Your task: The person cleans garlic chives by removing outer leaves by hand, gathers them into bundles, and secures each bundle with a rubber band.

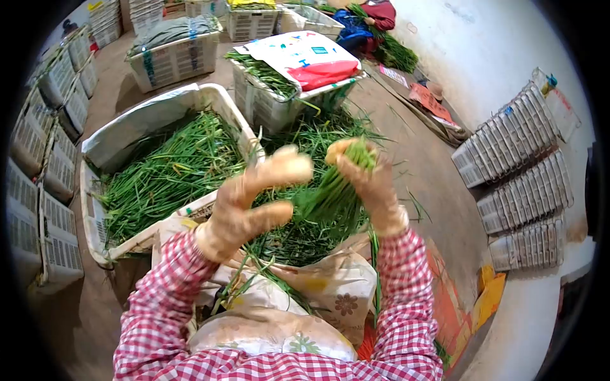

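Observation:
My right hand [372, 181], in a stained pale glove, is closed round a bunch of long green stalks that look like garlic chives [330, 197]. The pale cut ends point up and the leaves hang down to the left. Left of the bunch, my left hand [254, 197], gloved too and slightly blurred, is raised with thumb and fingers apart and nothing between them. Below both hands lies a heap of loose green leaves [298, 244], reaching to the apron [343, 286] over my lap. A white crate [95, 235] full of loose greens stands to the left.
Ahead stands a crate of greens [264, 105] under a white and red bag [305, 57]. Stacked crates line the left side [60, 171], and nested crates [515, 140] lean by the right wall. Another person [375, 19] holds greens at the back.

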A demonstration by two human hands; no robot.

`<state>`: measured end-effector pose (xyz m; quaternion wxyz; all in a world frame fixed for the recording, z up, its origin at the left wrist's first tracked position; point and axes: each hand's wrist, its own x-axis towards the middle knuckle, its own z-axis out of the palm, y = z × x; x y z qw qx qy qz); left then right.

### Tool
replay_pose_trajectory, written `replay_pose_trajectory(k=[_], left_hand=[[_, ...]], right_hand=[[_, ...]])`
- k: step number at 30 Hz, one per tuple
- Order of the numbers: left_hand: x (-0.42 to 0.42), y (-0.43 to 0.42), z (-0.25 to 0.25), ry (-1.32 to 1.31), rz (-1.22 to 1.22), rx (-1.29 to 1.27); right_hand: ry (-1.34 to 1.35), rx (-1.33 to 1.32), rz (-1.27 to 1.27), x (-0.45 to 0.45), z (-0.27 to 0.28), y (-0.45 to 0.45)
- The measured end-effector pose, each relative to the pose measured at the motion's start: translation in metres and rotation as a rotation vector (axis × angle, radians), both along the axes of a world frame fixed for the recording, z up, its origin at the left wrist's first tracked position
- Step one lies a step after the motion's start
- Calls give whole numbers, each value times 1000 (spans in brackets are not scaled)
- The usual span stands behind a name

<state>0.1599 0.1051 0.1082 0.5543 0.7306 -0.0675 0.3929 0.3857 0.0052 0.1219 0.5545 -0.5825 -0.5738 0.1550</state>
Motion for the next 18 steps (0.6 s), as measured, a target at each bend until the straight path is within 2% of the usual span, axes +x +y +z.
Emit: replay_pose_trajectory(k=[2, 4, 5, 6, 8, 9, 10, 12, 13, 14, 15, 16, 18], left_hand=[[32, -2, -4, -158, -44, -284], [51, -22, -33, -88, -273, -563], [51, -31, -48, -70, -398, -704], [51, -36, -61, -53, -530, -844], [45, -38, -85, 36, -538, -932], [40, -37, -85, 116, -547, -1002], [36, -31, -84, 106, -550, -1006], [27, -17, -82, 466, -812, -1035], [30, -22, -88, 402, -684, -1041], [25, -25, -69, 361, -672, -1035], [25, -26, -69, 360, -664, -1042], [26, -24, -71, 359, -654, -1044], [26, -21, -68, 387, -663, -1091]], right_hand=[[528, -77, 114, -45, 6, -10], [739, -74, 209, -69, -8, -11], [810, -98, 171, -77, -19, -13], [781, -104, 95, -85, -23, -15], [645, -161, -70, -95, -38, -10], [509, -184, -63, -97, -39, -5], [501, -191, -63, -94, -34, -4], [27, -342, -105, -85, -18, 4], [-65, -282, -93, -62, -23, 17], [142, -352, -165, -52, -3, 23], [174, -233, -86, -21, -2, 32], [174, -119, 8, -15, 26, 30], [16, -101, -50, -28, 71, 18]])
